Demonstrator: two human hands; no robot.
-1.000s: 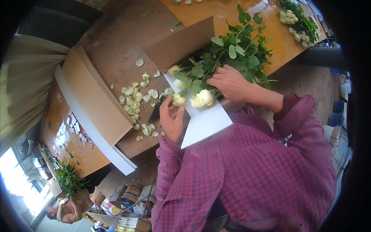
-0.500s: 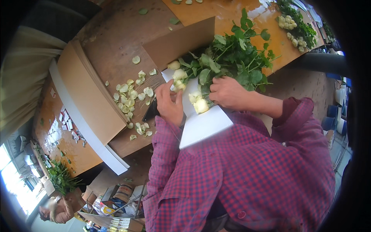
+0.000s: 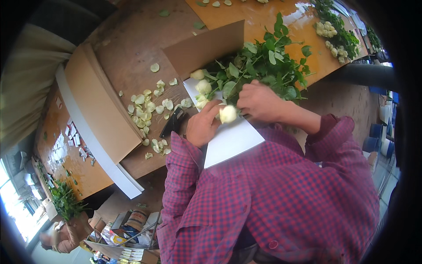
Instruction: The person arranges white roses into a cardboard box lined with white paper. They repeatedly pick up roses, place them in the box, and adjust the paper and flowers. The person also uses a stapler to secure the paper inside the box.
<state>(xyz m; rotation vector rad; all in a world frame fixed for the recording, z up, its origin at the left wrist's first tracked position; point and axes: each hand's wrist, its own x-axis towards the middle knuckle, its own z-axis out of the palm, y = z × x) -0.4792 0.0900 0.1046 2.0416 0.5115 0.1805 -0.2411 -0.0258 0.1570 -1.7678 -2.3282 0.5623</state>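
Two hands on one white rose: left hand (image 3: 203,125) pinches the bloom (image 3: 228,114) with its fingertips, right hand (image 3: 260,100) closed over the stems just behind it. Rose sits over the white paper (image 3: 231,141), at the near end of the leafy bunch (image 3: 263,66). Loose petals (image 3: 147,105) scattered on the brown cardboard (image 3: 132,75) to the left, on the surface (image 3: 272,17).

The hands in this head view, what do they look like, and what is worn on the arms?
Both hands are bare, no gloves. The left hand and right hand emerge from long sleeves of a red-and-blue checked woven shirt, cuffs buttoned near the wrists. No rings or watch show.
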